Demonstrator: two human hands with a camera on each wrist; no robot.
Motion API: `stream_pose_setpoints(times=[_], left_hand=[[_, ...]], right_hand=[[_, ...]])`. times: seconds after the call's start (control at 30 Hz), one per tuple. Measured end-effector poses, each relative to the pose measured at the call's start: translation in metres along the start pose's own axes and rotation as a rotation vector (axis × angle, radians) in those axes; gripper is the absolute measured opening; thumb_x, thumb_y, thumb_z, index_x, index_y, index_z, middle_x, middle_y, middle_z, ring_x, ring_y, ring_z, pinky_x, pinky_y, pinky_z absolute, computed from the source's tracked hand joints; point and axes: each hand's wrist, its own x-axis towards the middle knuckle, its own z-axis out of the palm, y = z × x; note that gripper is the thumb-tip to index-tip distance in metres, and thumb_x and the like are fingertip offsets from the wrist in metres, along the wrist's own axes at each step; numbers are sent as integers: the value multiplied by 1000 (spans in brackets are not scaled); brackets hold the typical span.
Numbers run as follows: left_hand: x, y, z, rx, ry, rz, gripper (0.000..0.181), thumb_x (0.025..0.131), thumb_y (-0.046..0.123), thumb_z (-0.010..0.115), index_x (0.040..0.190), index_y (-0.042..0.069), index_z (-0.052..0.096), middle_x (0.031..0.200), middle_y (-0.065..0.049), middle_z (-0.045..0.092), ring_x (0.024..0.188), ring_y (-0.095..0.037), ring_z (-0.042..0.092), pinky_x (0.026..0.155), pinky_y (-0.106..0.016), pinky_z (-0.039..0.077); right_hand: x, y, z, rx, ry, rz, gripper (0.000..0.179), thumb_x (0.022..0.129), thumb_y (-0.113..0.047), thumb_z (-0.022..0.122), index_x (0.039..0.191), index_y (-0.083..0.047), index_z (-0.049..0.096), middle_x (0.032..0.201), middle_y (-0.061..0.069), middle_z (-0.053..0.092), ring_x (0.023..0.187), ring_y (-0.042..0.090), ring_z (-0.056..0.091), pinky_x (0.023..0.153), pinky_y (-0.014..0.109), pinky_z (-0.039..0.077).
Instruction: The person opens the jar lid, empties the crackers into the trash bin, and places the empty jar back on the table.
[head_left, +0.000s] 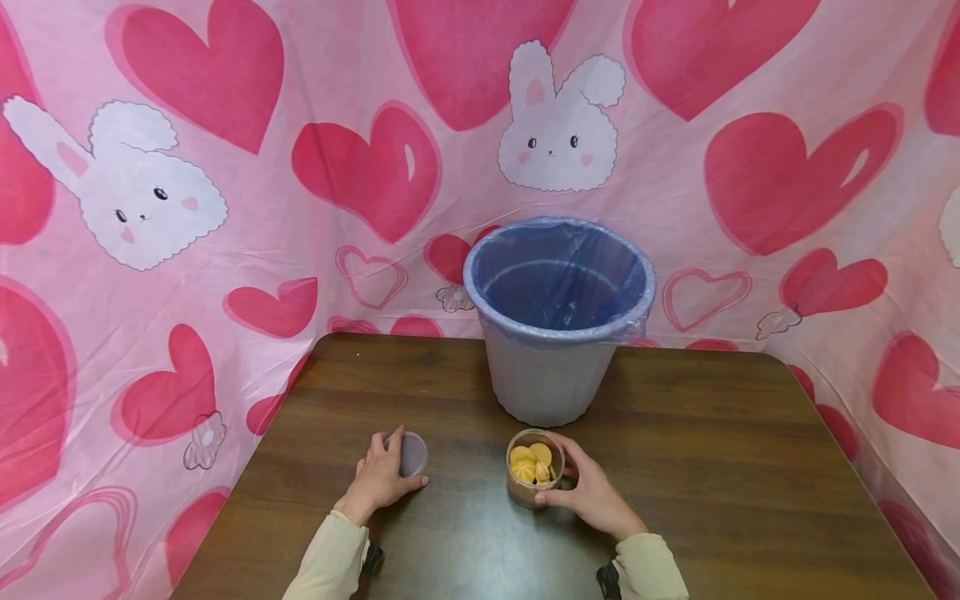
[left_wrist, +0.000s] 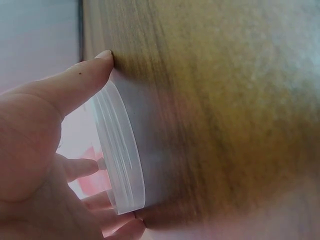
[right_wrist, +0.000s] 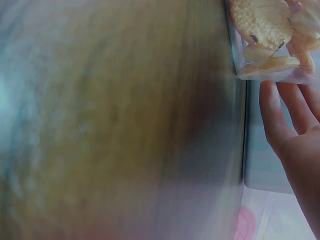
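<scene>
My left hand (head_left: 381,475) spans a round translucent lid (head_left: 413,455) lying on the left part of the table, thumb and fingers around its rim. Up close in the left wrist view, the lid (left_wrist: 120,150) shows a ridged side, and the thumb tip is beside it at the table top. To the right, a clear round container (head_left: 524,493) without a cover stands upright on the table. Golden round biscuits (head_left: 529,463) fill it. My right hand (head_left: 588,487) grips its right side, thumb at the front and fingers behind; several fingertips (right_wrist: 270,92) meet its wall in the right wrist view.
Behind the container stands a tall pale bin (head_left: 551,379) lined with a blue plastic bag (head_left: 558,275). The brown wooden table (head_left: 720,467) has rounded far corners. A pink cloth (head_left: 345,67) with hearts and rabbits hangs around it.
</scene>
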Motion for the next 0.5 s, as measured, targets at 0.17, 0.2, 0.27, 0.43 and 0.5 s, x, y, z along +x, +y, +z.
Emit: stream_pose_setpoints(times=[0.17, 0.2, 0.27, 0.43, 0.5], left_hand=[[0, 1, -1, -9, -8, -4, 99, 63, 45, 76, 139, 8, 26, 131, -22, 28, 112, -35, 40, 86, -50, 34], [0, 1, -1, -12, -8, -3, 99, 63, 44, 77, 139, 8, 26, 131, -23, 28, 112, -35, 40, 86, -50, 34], [0, 2, -2, -12, -13, -1, 99, 63, 44, 77, 139, 7, 26, 131, -23, 28, 112, -36, 40, 85, -50, 34], [0, 4, -6, -20, -26, -9, 100, 63, 46, 76, 140, 7, 25, 133, -23, 26, 115, -36, 36, 88, -55, 29], [1, 6, -8, -23, -27, -12, 100, 64, 47, 75, 140, 7, 25, 133, -22, 25, 117, -37, 34, 89, -57, 26]], right_hand=[[0, 0, 0, 0, -1, -3, 82, 62, -24, 81, 132, -17, 40, 132, 10, 45, 118, 23, 46, 92, 41, 42], [0, 0, 0, -1, -1, -1, 82, 62, -24, 81, 131, -17, 40, 132, 10, 45, 118, 23, 46, 92, 42, 42], [0, -1, 0, -3, -4, 3, 82, 62, -24, 81, 132, -17, 39, 132, 10, 45, 118, 23, 46, 92, 42, 42], [1, -1, 0, -2, -7, 8, 82, 63, -20, 81, 133, -15, 38, 132, 11, 45, 117, 24, 46, 92, 38, 43], [1, 0, 0, 4, -5, 5, 82, 63, -19, 81, 133, -15, 38, 132, 11, 45, 117, 25, 46, 92, 38, 43]])
